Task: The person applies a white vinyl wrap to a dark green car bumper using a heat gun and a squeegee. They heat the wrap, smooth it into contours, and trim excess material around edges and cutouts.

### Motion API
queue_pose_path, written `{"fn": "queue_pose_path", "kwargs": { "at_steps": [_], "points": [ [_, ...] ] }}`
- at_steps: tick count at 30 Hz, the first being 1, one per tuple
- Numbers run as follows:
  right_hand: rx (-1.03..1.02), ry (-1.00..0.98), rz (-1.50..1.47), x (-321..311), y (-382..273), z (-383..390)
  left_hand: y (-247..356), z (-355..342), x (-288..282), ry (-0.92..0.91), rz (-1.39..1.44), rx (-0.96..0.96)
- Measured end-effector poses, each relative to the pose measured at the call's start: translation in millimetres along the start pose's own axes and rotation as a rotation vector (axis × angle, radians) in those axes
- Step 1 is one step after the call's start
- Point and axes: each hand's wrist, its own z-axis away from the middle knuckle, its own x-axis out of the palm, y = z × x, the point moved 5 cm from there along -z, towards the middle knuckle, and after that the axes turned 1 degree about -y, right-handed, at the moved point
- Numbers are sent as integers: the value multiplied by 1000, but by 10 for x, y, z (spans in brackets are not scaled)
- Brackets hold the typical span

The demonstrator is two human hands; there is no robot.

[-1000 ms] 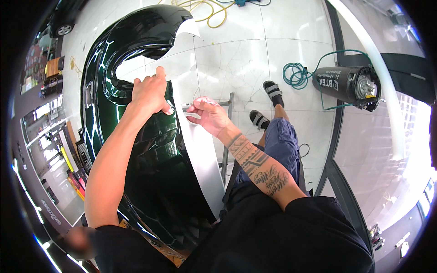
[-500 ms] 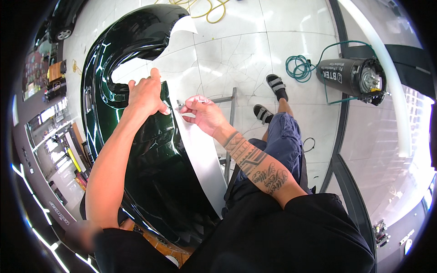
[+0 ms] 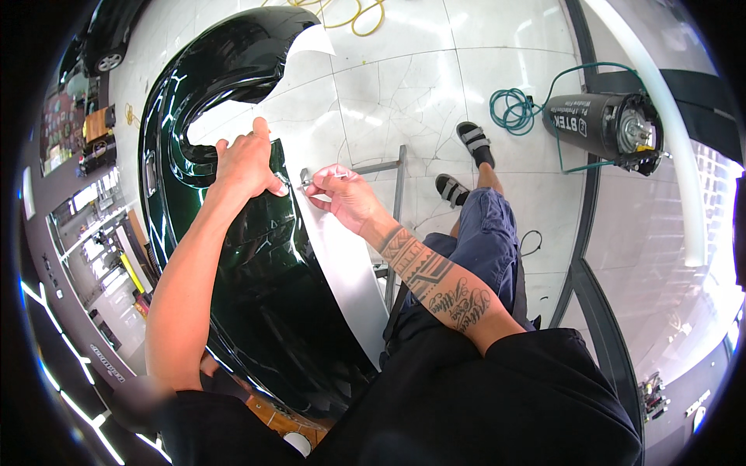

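A glossy dark green car body panel (image 3: 287, 303) with a curved wheel-arch cut-out runs from top to bottom, left of my body. My left hand (image 3: 245, 165) rests on it just below the arch, fingers spread and thumb against the right edge. Along that edge hangs a pale whitish strip (image 3: 342, 260). Just right of the thumb, my right hand (image 3: 342, 196) is closed in a pinch, palm partly turned up. A small silvery tip shows at its fingertips by the edge; what it belongs to is hidden by the fingers.
A grey metal stand (image 3: 399, 186) shows beside the panel. Further right, a black tank (image 3: 594, 128) lies with a green hose (image 3: 513, 113). A yellow hose (image 3: 369, 19) lies on the tiled floor at the top. A person's sandalled foot (image 3: 474, 141) is near the middle.
My right hand's fingertips have shifted slightly left, and the silvery tip shows more clearly. My left hand keeps its place on the panel.
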Motion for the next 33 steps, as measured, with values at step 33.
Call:
{"fn": "queue_pose_path", "kwargs": {
  "at_steps": [33],
  "points": [
    [-21, 13, 2, 1, 9, 5, -2, 3, -3, 14, 20, 10]
  ]
}}
